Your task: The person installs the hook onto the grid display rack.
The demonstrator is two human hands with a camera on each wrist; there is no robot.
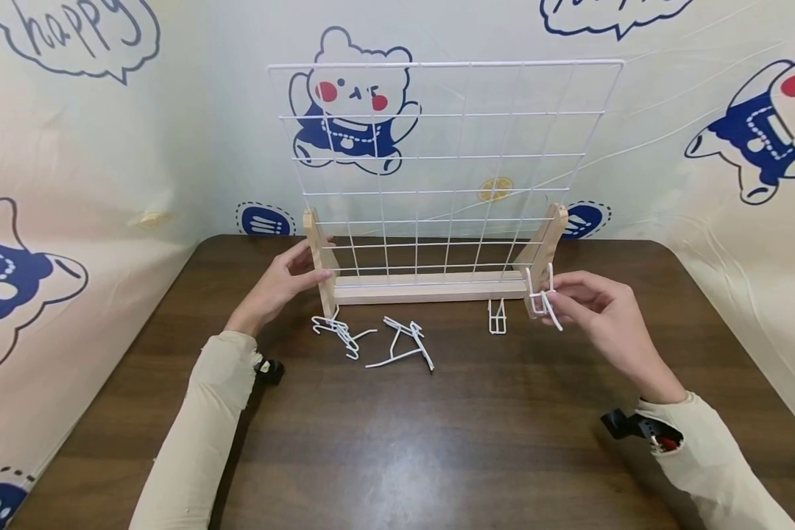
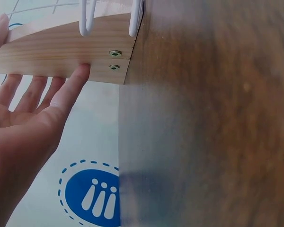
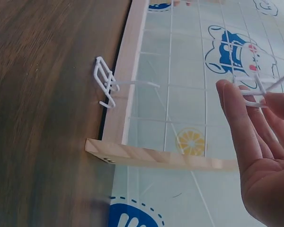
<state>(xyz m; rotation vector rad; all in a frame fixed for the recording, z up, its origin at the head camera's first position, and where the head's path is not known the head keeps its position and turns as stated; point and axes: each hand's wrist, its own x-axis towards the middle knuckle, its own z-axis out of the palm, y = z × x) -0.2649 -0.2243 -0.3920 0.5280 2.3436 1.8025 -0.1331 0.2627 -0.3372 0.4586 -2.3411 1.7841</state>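
Observation:
A white wire grid panel (image 1: 430,157) stands upright in a wooden stand (image 1: 430,288). My left hand (image 1: 274,283) holds the stand's left side piece (image 2: 61,45), with the thumb at the front edge and fingers at the back; one fingertip rests on the outer face. My right hand (image 1: 599,313) pinches a white wire hook (image 1: 542,300) between thumb and fingers, in front of the stand's right end. Beside it, a second white hook (image 1: 497,318) sits on the table against the base bar, its prong pointing up in the right wrist view.
Several tangled white hooks (image 1: 338,335) lie near the stand's left foot. More white hooks (image 1: 407,346) lie to their right on the dark wooden table (image 1: 397,442). A printed cloth (image 1: 642,147) with bears hangs behind and at both sides.

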